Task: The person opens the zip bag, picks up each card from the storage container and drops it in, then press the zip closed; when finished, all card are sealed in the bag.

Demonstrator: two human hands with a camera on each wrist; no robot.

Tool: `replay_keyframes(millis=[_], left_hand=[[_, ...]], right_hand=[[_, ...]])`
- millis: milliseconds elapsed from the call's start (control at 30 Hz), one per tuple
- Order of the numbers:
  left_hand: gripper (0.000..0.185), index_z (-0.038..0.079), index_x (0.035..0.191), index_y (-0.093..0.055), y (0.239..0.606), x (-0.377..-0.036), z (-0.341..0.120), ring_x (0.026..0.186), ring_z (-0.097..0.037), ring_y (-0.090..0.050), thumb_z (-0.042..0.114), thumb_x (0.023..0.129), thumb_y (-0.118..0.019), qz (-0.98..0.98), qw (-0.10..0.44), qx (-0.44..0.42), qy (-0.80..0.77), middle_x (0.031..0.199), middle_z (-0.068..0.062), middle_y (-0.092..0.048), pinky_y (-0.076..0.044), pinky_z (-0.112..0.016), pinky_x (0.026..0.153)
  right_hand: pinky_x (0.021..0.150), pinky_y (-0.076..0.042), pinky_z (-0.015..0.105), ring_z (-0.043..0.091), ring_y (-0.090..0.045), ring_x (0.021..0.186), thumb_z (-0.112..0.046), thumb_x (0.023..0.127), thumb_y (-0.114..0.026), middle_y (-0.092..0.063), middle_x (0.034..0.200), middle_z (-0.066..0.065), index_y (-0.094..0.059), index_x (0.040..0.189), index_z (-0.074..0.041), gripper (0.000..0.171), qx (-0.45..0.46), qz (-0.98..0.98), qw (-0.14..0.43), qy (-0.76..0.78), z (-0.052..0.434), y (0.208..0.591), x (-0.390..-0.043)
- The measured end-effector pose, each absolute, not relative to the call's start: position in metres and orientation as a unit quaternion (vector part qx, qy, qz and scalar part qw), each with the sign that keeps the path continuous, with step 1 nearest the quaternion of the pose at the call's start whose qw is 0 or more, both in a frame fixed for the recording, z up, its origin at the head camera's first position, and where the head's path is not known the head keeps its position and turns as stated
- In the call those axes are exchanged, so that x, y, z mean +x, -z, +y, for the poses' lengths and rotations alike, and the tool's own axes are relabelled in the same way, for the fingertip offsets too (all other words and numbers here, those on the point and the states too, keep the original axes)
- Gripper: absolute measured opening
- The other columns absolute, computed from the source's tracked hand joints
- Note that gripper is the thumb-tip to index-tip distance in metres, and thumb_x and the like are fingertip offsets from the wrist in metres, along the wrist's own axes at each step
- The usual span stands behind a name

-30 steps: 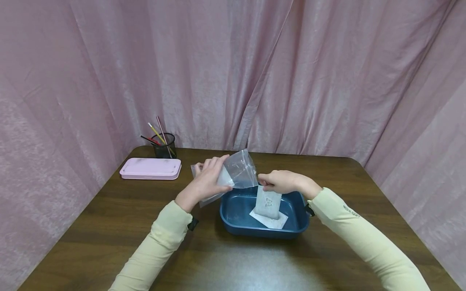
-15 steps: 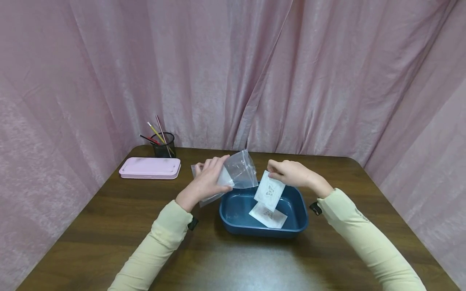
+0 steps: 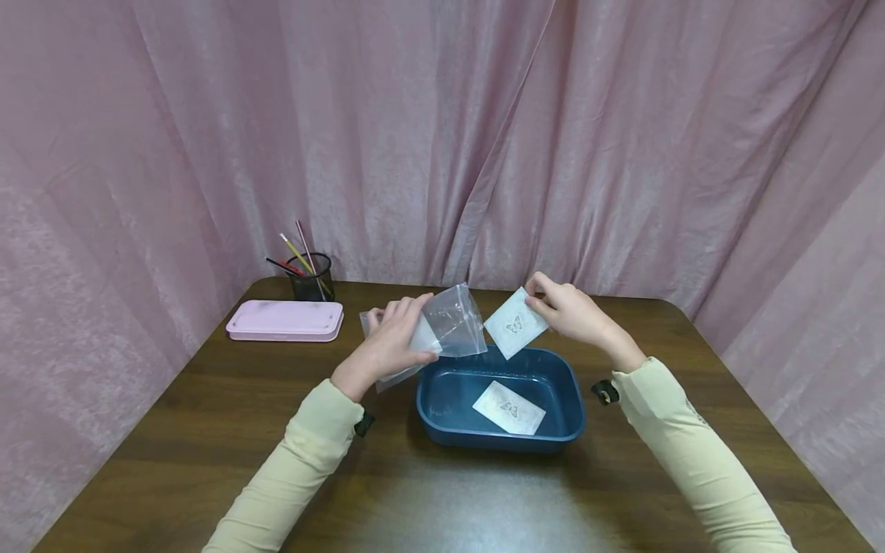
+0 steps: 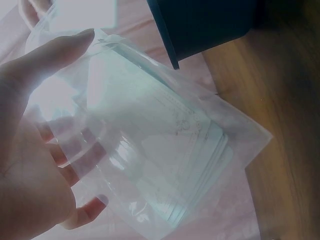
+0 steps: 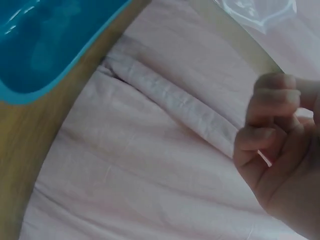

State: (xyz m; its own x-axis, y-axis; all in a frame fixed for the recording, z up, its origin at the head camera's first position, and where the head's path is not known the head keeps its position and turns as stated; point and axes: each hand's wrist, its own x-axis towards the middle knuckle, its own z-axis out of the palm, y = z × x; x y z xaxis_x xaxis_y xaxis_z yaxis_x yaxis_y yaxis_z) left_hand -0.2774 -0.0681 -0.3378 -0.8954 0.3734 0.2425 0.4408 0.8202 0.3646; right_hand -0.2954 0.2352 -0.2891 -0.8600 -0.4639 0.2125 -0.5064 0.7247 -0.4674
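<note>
- Now the right hand (image 3: pixel 567 313) pinches a small white packet (image 3: pixel 515 323) by its corner, fingers curled on it. The packet has a little butterfly drawn on it.
- The packet hangs tilted in the air, above the 12 o'clock edge of the blue tray (image 3: pixel 565 432).
- A moment ago the packet was low, touching the tray. It has been lifted up and now hangs free.
- The left hand (image 3: pixel 390 343) holds a clear plastic bag (image 3: pixel 452 322) at 9 o'clock from the packet, fingers wrapped round it. It has not moved.
- Inside the bag you can see a stack of thin white packets (image 4: pixel 165 150).
- One more butterfly packet (image 3: pixel 509 408) lies flat in the tray.
</note>
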Motion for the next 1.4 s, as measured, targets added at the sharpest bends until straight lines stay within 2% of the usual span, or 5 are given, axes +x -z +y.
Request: replay_keyframes(millis=[367, 833, 1033, 1233, 1400], left_hand=[[0.094, 0.016, 0.150, -0.028, 0.337, -0.277, -0.064, 0.126, -0.034, -0.039, 0.032, 0.075, -0.082, -0.951, 0.079, -0.215, 0.209, 0.136, -0.013, -0.048, -0.019, -0.064, 0.105], [0.096, 0.017, 0.151, -0.027, 0.336, -0.276, -0.057, 0.128, -0.033, -0.037, 0.033, 0.074, -0.083, -0.951, 0.072, -0.213, 0.212, 0.141, -0.012, -0.045, -0.018, -0.064, 0.107], [0.096, 0.017, 0.150, -0.027, 0.334, -0.275, -0.057, 0.128, -0.032, -0.037, 0.033, 0.074, -0.083, -0.950, 0.075, -0.218, 0.211, 0.140, -0.012, -0.045, -0.018, -0.063, 0.105], [0.096, 0.017, 0.150, -0.027, 0.334, -0.274, -0.054, 0.127, -0.031, -0.037, 0.033, 0.074, -0.083, -0.949, 0.075, -0.221, 0.211, 0.140, -0.012, -0.046, -0.019, -0.062, 0.105], [0.096, 0.017, 0.150, -0.028, 0.333, -0.273, -0.052, 0.127, -0.031, -0.038, 0.033, 0.073, -0.084, -0.948, 0.081, -0.223, 0.212, 0.139, -0.011, -0.046, -0.020, -0.061, 0.103]], right_hand=[[0.044, -0.031, 0.024, 0.008, -0.036, 0.043, -0.025, 0.102, -0.046, -0.039, 0.052, -0.001, -0.048, 0.110, -0.005, 0.021, 0.219, -0.888, 0.119, -0.387, 0.235, 0.283, -0.292], [0.048, -0.046, 0.026, 0.015, -0.049, 0.049, -0.023, 0.102, -0.047, -0.054, 0.066, 0.014, -0.043, 0.112, -0.006, 0.020, 0.204, -0.854, 0.034, -0.477, 0.209, 0.305, -0.296], [0.049, -0.047, 0.025, 0.014, -0.051, 0.052, -0.021, 0.103, -0.045, -0.058, 0.091, 0.017, -0.043, 0.112, -0.005, 0.018, 0.223, -0.848, 0.018, -0.481, 0.200, 0.309, -0.295], [0.053, -0.051, 0.030, 0.016, -0.054, 0.052, -0.016, 0.103, -0.044, -0.054, 0.065, 0.010, -0.042, 0.114, -0.004, 0.016, 0.246, -0.846, 0.001, -0.472, 0.196, 0.311, -0.295], [0.054, -0.052, 0.031, 0.018, -0.057, 0.052, -0.014, 0.102, -0.046, -0.056, 0.061, 0.009, -0.044, 0.114, -0.006, 0.015, 0.267, -0.845, -0.013, -0.463, 0.192, 0.311, -0.294]])
